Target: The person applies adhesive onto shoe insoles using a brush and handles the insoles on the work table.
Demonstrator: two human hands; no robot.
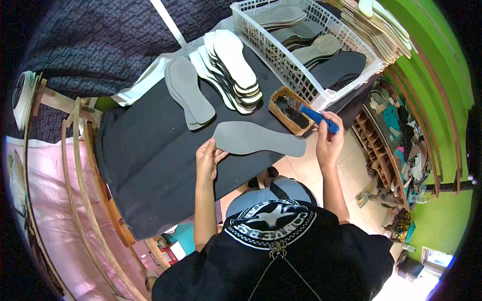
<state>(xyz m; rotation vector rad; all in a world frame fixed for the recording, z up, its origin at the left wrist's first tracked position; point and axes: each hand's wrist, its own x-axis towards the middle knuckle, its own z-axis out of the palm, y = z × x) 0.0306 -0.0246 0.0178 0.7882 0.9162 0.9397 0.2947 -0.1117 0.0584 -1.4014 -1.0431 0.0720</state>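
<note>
A grey insole (253, 138) is pinched by its left end in my left hand (207, 157), held over the front edge of the black-covered table. My right hand (329, 138) is closed round the blue handle of a brush (317, 118). The brush's head dips into a small tan tub (275, 107) with dark contents, and its bristles are hard to make out there. Beyond my left hand lie two overlapping grey insoles (187, 90). Beside these is a fanned stack of white-topped insoles (232, 57).
A white plastic crate (329, 95) at the back right holds several piles of insoles. More pale sheets (381, 30) are stacked behind it. Wooden rails (88, 195) run along the left, and a shelf of scraps (374, 150) stands at the right.
</note>
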